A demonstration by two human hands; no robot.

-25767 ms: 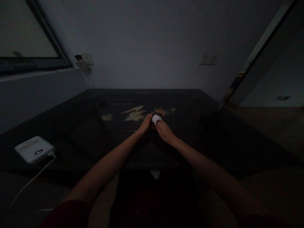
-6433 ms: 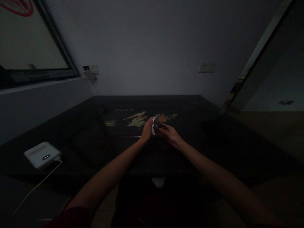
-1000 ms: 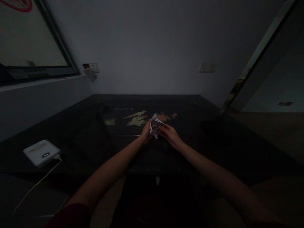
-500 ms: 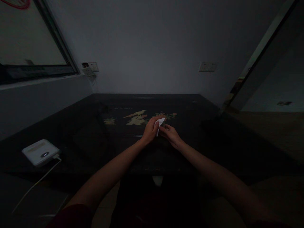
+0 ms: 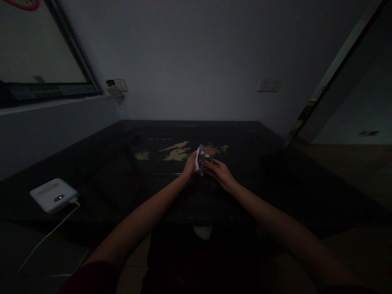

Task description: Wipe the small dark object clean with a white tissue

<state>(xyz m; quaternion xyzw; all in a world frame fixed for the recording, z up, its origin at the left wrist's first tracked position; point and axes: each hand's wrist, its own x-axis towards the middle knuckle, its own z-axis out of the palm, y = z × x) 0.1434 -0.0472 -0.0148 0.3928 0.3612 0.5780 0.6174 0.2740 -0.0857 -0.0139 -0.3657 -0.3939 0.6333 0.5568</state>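
Observation:
Over the dark table, my two hands meet near its painted bird-and-flower picture [image 5: 176, 154]. My left hand [image 5: 190, 166] is closed around a crumpled white tissue [image 5: 197, 162], which spreads between the hands. My right hand [image 5: 221, 172] pinches a small dark object with shiny glints [image 5: 204, 164] against the tissue. Its kind is too dim and small to make out. The left fingers are mostly hidden behind the tissue.
A white box-shaped device [image 5: 53, 195] with a white cable [image 5: 50, 234] sits at the table's left edge. Wall sockets [image 5: 268, 85] are on the back wall, with another pair at left. A window [image 5: 43, 45] is at upper left.
The tissue has opened out toward the right hand, and the small shiny object now shows against it. My left hand has turned and lowered slightly; the right hand has barely moved.

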